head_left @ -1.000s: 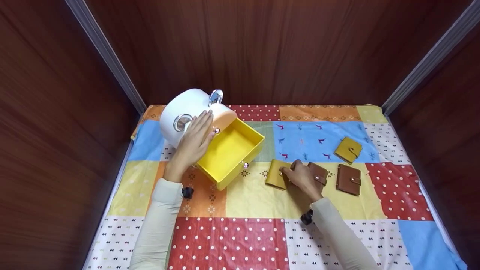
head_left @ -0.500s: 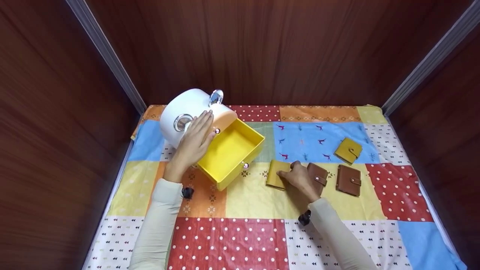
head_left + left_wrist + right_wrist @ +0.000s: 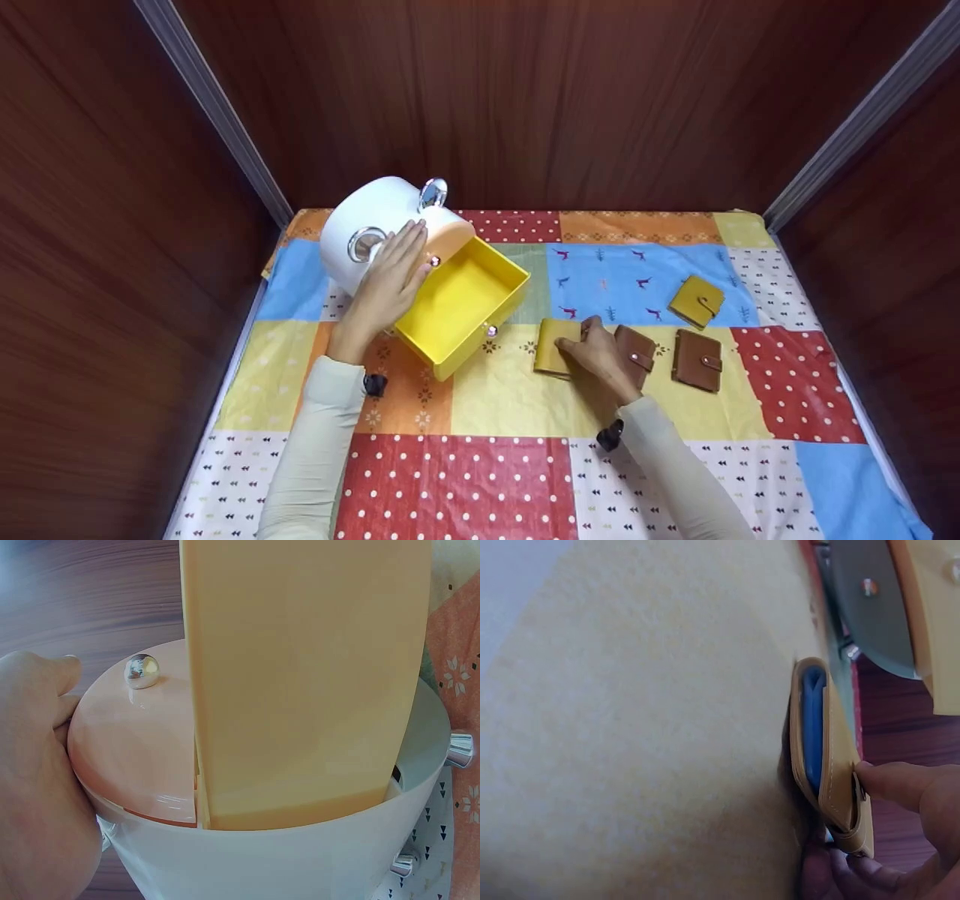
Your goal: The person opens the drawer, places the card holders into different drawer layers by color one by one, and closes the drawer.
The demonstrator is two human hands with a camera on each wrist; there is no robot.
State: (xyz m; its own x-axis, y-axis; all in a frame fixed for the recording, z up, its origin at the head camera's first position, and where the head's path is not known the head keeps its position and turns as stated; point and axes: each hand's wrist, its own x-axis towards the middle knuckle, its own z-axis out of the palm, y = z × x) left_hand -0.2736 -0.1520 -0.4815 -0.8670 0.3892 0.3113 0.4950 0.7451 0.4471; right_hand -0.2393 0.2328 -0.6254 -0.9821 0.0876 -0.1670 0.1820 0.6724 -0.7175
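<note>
Head view showed the left hand (image 3: 384, 285) resting, fingers straight, on a white rounded box (image 3: 371, 206); right of its yellow drawer (image 3: 465, 296), the right hand (image 3: 600, 356) pinched a mustard-yellow leather wallet (image 3: 550, 358). Grasping seemed underway; lifting called for a firm pinch.

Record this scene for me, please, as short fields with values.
left hand: rests, fingers straight, against white rounded container with peach panel
right hand: pinches mustard-yellow leather-look wallet between thumb and fingers
yellow rectangular drawer: pulled out of container
brown leather-look wallets: two, right of pinched one
second mustard-yellow wallet: farther back than brown ones
surface: multicoloured patchwork cloth
</note>
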